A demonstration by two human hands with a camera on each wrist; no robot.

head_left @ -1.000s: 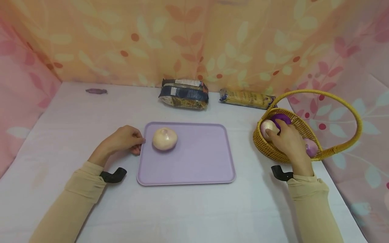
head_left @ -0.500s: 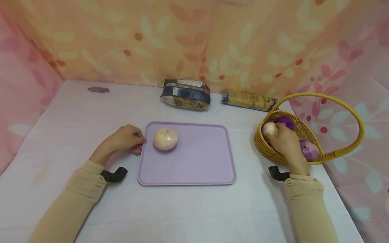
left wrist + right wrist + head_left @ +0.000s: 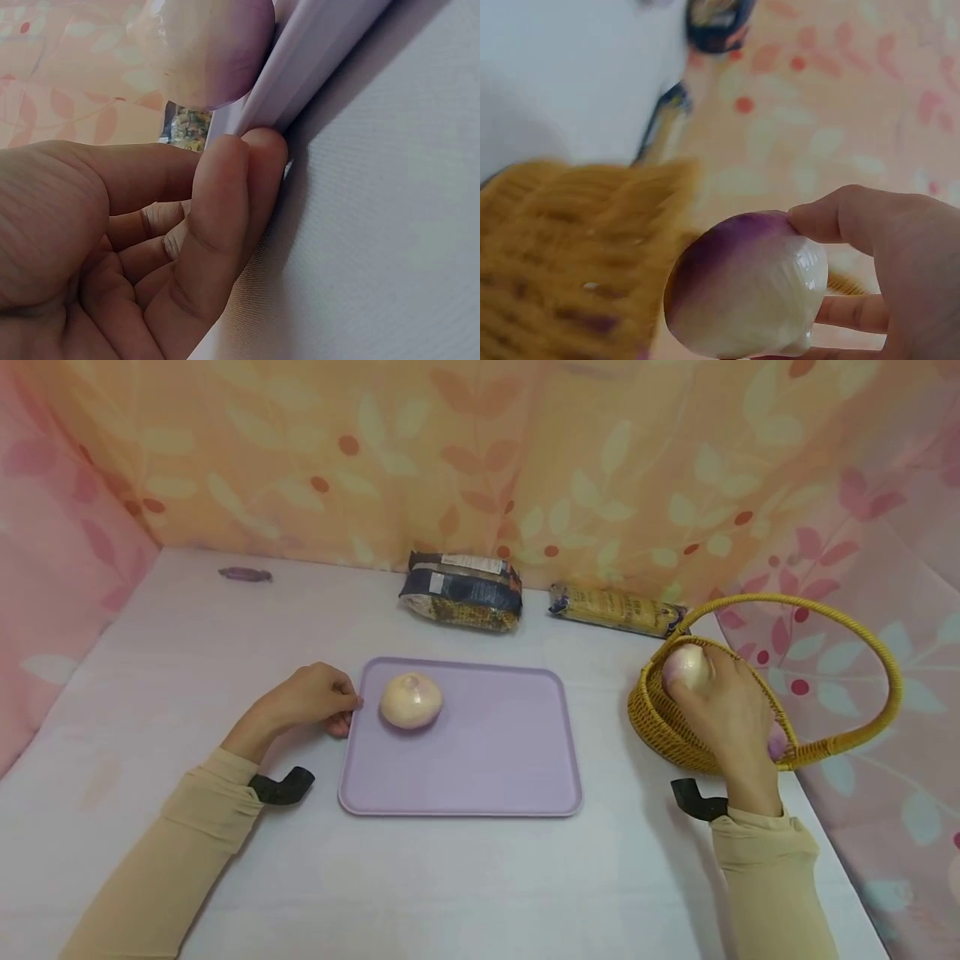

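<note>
My left hand (image 3: 311, 700) pinches the left rim of a lilac tray (image 3: 480, 752) between thumb and a finger; the left wrist view shows the fingertips at the tray's edge (image 3: 289, 71). On the tray's far left part sits a pale onion (image 3: 412, 701) with a purple tinge, also partly visible in the left wrist view. My right hand (image 3: 726, 706) grips a white-and-purple onion (image 3: 746, 289), its thumb on one side and fingers on the other. This onion is over the far end of a yellow wicker basket (image 3: 671, 745). Another purple onion (image 3: 777, 741) lies in the basket, mostly hidden by the hand.
A tall arched handle (image 3: 862, 627) rises over the basket. Along the back lie a dark-blue pasta bag (image 3: 462, 593), a long yellow pasta packet (image 3: 617, 609) and a small purple wrapped item (image 3: 245, 574). Patterned curtains (image 3: 480, 460) border the white table at back and sides.
My right hand has gripped the white-and-purple onion and lifted it up from its place in the basket. The left hand stays at the tray's rim.
</note>
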